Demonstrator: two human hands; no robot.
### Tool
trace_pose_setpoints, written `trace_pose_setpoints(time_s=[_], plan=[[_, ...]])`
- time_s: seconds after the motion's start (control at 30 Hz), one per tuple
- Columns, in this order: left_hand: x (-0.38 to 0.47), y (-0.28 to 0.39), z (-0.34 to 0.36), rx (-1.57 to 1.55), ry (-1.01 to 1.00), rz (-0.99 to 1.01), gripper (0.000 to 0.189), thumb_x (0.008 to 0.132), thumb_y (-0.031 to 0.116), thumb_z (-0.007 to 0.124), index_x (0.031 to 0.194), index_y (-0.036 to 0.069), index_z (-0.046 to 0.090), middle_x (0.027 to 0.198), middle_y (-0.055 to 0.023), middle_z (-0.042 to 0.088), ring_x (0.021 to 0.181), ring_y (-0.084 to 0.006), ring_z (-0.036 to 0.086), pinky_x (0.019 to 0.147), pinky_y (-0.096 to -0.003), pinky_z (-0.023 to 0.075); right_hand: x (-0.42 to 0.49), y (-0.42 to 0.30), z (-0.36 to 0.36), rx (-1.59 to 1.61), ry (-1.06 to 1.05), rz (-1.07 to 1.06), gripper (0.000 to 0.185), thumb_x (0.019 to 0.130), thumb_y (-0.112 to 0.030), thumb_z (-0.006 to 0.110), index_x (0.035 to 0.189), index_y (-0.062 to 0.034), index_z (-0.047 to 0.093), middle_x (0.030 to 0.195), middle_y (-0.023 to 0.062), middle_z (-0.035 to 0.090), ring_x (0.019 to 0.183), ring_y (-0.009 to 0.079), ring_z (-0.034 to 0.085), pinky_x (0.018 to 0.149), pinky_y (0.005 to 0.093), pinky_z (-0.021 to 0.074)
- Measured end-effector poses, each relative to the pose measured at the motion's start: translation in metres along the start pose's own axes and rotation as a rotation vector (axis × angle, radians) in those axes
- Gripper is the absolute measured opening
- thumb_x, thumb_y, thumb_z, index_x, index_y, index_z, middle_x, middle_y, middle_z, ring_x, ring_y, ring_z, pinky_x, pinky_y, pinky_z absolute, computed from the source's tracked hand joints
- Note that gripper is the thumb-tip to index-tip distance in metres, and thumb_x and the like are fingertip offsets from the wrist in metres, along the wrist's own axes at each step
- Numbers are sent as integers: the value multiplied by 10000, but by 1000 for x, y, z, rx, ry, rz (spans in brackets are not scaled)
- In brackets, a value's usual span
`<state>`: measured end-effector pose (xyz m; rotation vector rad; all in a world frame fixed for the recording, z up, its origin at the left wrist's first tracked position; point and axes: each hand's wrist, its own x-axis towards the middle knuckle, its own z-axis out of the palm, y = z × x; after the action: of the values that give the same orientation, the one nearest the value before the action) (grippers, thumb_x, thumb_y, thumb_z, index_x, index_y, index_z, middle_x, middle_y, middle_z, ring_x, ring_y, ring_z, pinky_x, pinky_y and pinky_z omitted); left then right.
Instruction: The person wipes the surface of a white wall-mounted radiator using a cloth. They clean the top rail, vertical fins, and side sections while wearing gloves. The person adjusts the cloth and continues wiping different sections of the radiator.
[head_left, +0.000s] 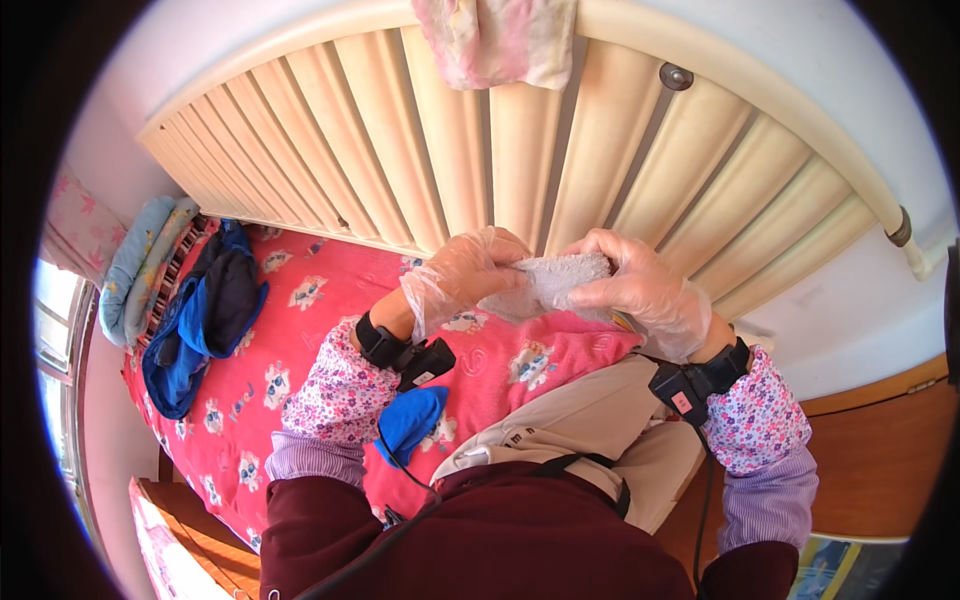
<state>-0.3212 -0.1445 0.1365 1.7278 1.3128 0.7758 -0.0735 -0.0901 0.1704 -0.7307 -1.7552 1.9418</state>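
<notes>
Both hands wear clear plastic gloves and meet around a grey, fluffy cloth (559, 274) in front of the radiator. My left hand (476, 266) pinches the cloth's left side between thumb and fingers. On the other side my right hand (637, 285) grips it, thumb in front and fingers curled over the top edge. The cloth looks folded, and part of it droops below the fingers. Behind the hands rises a cream column radiator (442, 142). Below them spreads a pink blanket (330, 300) with cartoon figures.
A pink-and-white cloth (499, 45) hangs over the radiator's top rail. Folded quilts (139, 262) and a blue-and-black garment (206, 307) lie at the bed's left end. A blue cloth (412, 424) rests near my left forearm. Wooden furniture (877, 450) stands at the right; a window (60, 345) is at the left.
</notes>
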Motion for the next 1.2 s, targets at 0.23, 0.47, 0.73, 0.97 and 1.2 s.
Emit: trace_pose_setpoints(time_s=[0.23, 0.47, 0.73, 0.97, 1.2], plan=[[7, -2, 3, -151, 155, 118, 170, 899, 74, 641, 1030, -21, 693, 1096, -75, 619, 1011, -145, 597, 904, -293, 477, -5, -14, -9, 37, 90, -25, 302, 816, -28, 738, 1069, -29, 573, 1000, 43, 644, 918, 116, 622, 807, 288, 511], [10, 12, -10, -202, 36, -66, 143, 998, 127, 541, 1048, 29, 634, 896, 41, 581, 869, -72, 523, 829, -270, 464, -16, -29, -11, 16, 161, -29, 363, 905, -182, 715, 1204, -9, 603, 1061, 42, 653, 977, 119, 608, 900, 288, 483], [17, 31, -13, -142, -33, -70, 171, 1023, 125, 502, 1098, 42, 632, 910, 38, 602, 887, -63, 550, 813, -253, 483, -19, -27, -31, -242, 87, 295, 288, 958, -268, 653, 1082, -9, 670, 974, 13, 640, 978, 109, 569, 887, 290, 448], [24, 35, -26, -91, -47, -57, 185, 1020, 123, 503, 1123, 46, 636, 935, 43, 614, 897, -59, 555, 818, -253, 484, -25, -24, -30, -460, 302, -122, 191, 856, -137, 755, 971, -5, 679, 908, 8, 637, 803, 103, 580, 725, 267, 472], [24, 35, -33, -84, -34, -100, 176, 991, 100, 536, 1118, 37, 640, 950, 44, 617, 915, -60, 551, 825, -251, 479, -34, -40, -30, -294, 327, -78, 209, 839, -90, 743, 1035, -30, 703, 962, 18, 634, 863, 110, 580, 807, 274, 474]])
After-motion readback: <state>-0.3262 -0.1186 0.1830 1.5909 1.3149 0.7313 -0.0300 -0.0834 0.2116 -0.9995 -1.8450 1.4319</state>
